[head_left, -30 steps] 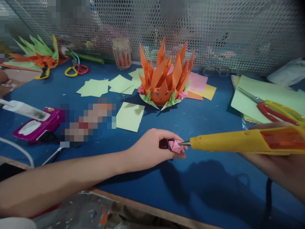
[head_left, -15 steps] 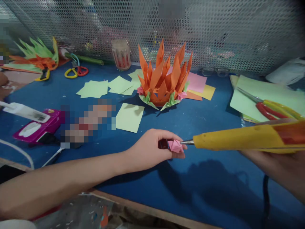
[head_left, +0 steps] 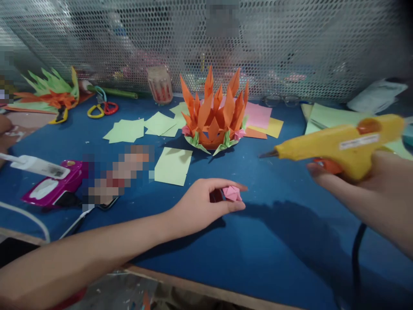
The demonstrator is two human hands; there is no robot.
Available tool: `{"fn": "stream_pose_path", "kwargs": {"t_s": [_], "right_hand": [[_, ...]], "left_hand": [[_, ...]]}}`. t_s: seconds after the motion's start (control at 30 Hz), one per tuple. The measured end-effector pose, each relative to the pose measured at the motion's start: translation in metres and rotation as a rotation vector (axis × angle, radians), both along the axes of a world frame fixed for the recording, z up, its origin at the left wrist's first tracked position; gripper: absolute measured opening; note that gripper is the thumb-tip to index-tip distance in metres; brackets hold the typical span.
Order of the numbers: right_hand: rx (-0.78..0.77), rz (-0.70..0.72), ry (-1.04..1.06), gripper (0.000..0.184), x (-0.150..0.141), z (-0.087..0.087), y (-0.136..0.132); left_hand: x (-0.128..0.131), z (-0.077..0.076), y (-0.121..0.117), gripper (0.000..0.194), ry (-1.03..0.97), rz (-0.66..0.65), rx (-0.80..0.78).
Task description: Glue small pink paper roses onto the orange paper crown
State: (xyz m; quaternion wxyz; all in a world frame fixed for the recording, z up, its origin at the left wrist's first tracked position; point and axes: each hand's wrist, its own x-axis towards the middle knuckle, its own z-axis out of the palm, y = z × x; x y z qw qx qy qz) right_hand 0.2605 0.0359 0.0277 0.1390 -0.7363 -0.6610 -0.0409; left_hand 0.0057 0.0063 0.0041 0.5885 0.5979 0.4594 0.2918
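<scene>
My left hand pinches a small pink folded-paper flower between thumb and fingers, just above the blue table. On the right, my right hand grips a yellow hot glue gun by its handle, a finger by the orange trigger. The nozzle points left, apart from the flower. Beyond my hands stands an orange paper crown with tall pointed petals, and green leaves and pink flowers around its base. A pale green paper square lies between the crown and my left hand.
More green sheets lie left of the crown, pink paper behind it. Scissors and a glass jar stand near the mesh screen. A purple device with white cables is at left; a black cord hangs at right.
My right hand has drawn the glue gun up and away to the right, its nozzle leaving the pink flower. The left hand keeps hold of the flower. The view has shifted slightly.
</scene>
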Motion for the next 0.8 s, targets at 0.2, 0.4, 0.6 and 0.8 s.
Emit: {"fn": "stream_pose_path", "kwargs": {"t_s": [0.2, 0.4, 0.6, 0.8], "right_hand": [[-0.351, -0.138, 0.195, 0.045, 0.003, 0.009, 0.025], [-0.264, -0.164, 0.167, 0.040, 0.022, -0.006, 0.044], [-0.047, 0.021, 0.452, 0.041, 0.017, -0.016, 0.044], [0.016, 0.288, 0.895, 0.040, -0.017, -0.020, 0.023]], "left_hand": [[0.000, -0.001, 0.001, 0.040, -0.068, 0.095, -0.064], [0.000, 0.000, 0.006, 0.026, -0.202, 0.165, -0.130], [0.000, 0.000, 0.010, 0.025, -0.222, 0.259, -0.182], [-0.003, 0.002, 0.010, 0.022, -0.203, 0.308, -0.153]]}}
